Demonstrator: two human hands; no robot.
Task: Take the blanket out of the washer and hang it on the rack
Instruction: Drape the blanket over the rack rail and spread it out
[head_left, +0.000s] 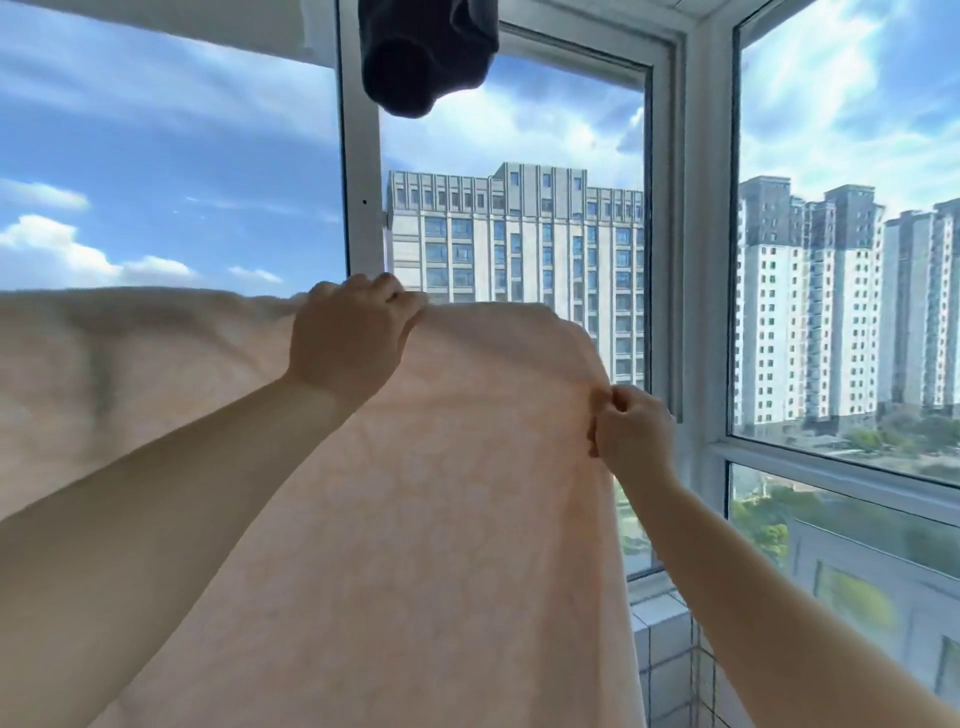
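Observation:
A pale peach blanket (441, 519) hangs spread in front of me, draped over something along its top edge; the rack under it is hidden. My left hand (348, 338) is raised at the top edge, fingers curled over the fold of the blanket. My right hand (631, 428) is lower at the blanket's right edge, pinching the fabric between thumb and fingers. The washer is out of view.
Large windows with white frames (691, 260) stand right behind the blanket, with high-rise buildings outside. A dark garment (426, 52) hangs from above at the top centre. A tiled low wall (670, 649) runs below the window at lower right.

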